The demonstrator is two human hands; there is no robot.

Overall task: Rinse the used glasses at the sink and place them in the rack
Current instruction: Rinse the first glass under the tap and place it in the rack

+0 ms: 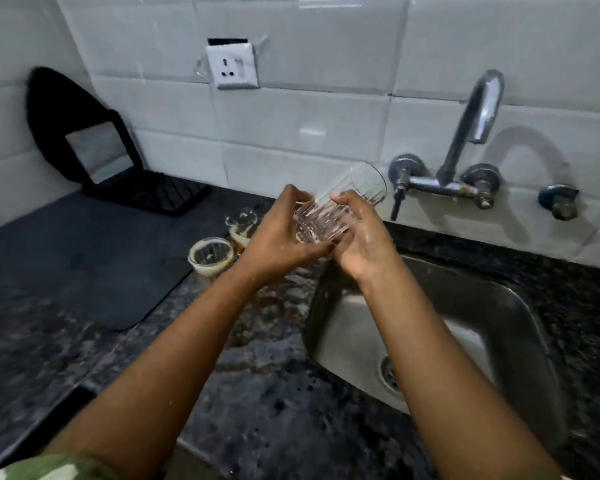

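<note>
A clear ribbed glass [340, 202] lies tilted between both hands above the sink's left edge, its mouth pointing up and right toward the wall. My left hand [278, 233] grips its lower left side and my right hand [361, 237] wraps round its right side, wet. Two used glasses with cream-coloured residue stand on the counter to the left: one [210, 256] nearer, one [241, 225] behind it, partly hidden by my left hand. The steel sink [471, 306] lies below right. No water runs from the tap [475, 129].
A dark drying mat [84, 258] covers the counter at left, with a black folding rack [146, 188] at its back against the tiled wall. A wall socket [231, 65] sits above. The granite counter [274, 403] in front is wet. A second valve [558, 202] is at right.
</note>
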